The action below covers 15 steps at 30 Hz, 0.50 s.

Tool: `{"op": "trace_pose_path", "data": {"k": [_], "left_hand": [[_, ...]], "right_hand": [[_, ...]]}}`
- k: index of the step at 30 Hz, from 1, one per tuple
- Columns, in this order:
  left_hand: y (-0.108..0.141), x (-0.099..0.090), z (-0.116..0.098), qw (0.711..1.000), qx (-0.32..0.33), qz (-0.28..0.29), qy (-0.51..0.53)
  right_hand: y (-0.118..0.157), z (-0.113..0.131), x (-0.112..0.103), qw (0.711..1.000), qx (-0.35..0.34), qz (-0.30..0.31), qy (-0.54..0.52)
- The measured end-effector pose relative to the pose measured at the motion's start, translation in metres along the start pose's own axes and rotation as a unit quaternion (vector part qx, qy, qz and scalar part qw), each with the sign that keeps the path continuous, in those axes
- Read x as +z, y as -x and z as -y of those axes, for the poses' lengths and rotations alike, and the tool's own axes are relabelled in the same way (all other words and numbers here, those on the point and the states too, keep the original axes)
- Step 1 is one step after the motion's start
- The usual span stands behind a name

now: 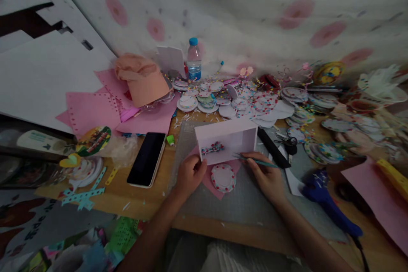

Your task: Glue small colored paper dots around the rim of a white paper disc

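Your left hand (191, 175) has the white box (245, 139) pinched at its near corner, your right hand (267, 178) is gripping tweezers (262, 162), tips at the box opening. That red-dotted disc (223, 177) sits between both sets of fingers, on pink paper (208, 182).

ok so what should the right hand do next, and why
I'd probably have the right hand move the tweezers left, toward the small coloured bits: the tips sit to the right of them, and the left hand is at the near left corner of the box, seemingly steadying it.
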<state>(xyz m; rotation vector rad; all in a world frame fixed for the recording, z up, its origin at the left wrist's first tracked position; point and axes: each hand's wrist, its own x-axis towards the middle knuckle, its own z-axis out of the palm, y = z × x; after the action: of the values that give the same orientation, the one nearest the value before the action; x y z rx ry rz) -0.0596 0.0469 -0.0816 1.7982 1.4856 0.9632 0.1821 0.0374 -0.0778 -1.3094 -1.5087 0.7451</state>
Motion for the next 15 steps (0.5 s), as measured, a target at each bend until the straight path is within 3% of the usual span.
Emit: {"op": "trace_pose_path", "data": {"k": [4,10,15], "left_hand": [[-0.001,-0.002,-0.001,1.000,0.006,-0.001,0.009],[-0.001,-0.002,0.000,1.000,0.000,-0.005,0.018],[-0.002,-0.002,0.000,1.000,-0.005,0.002,0.027]], "right_hand": [[-0.007,0.008,-0.002,0.999,0.002,-0.025,-0.032],[-0.026,0.023,-0.014,0.994,-0.049,-0.089,-0.048],[-0.042,0.032,0.005,0.986,-0.036,-0.146,-0.074]]}}
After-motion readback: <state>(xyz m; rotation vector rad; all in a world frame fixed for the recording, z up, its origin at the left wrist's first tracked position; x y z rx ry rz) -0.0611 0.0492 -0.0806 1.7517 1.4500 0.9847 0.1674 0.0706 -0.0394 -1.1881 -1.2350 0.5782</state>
